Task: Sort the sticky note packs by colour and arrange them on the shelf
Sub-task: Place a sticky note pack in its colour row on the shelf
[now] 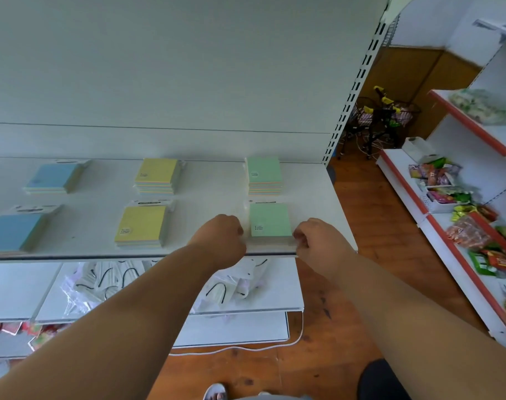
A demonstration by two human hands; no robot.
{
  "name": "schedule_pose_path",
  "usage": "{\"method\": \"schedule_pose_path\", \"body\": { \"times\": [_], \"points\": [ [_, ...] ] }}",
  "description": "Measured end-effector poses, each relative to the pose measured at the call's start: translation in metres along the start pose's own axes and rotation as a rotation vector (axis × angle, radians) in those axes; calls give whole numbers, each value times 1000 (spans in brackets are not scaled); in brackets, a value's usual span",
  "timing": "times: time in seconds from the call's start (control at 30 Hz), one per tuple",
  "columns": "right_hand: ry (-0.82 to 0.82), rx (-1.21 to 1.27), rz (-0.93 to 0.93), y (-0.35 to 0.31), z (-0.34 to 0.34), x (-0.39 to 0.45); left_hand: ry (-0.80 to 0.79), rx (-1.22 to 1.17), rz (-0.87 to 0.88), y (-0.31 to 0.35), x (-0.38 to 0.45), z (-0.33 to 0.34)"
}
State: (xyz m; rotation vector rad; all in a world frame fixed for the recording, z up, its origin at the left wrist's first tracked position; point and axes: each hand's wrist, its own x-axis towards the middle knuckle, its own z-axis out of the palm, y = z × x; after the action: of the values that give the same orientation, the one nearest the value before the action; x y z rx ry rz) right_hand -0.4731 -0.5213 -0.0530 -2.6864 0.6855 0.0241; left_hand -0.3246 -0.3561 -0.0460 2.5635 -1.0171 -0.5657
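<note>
Head view. Front green pack: near the shelf front edge, right end, flat, squarely between both hands. Left hand touches its left side, right hand its right; fingers curled, seemingly pinching its wrapper. Behind it: rear green pack. Left of it: yellow packs, then blue packs. Nothing blocks it.

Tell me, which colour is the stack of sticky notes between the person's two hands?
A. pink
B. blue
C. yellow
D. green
D: the left hand and the right hand sit either side of the front green stack at the right end of the shelf; the yellow stacks and blue stacks lie further left.
</note>
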Motion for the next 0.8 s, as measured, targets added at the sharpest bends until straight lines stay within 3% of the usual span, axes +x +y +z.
{"method": "schedule_pose_path", "body": {
  "times": [0.13,0.23,0.8],
  "points": [
    [73,356,205,1,-4,8,56,-422,-168,6,6,-5],
    [108,554,323,-6,1,23,33,-481,-186,18,8,-1],
    [51,554,317,-13,3,32,51,-479,-186,24,6,7]
  ]
}}
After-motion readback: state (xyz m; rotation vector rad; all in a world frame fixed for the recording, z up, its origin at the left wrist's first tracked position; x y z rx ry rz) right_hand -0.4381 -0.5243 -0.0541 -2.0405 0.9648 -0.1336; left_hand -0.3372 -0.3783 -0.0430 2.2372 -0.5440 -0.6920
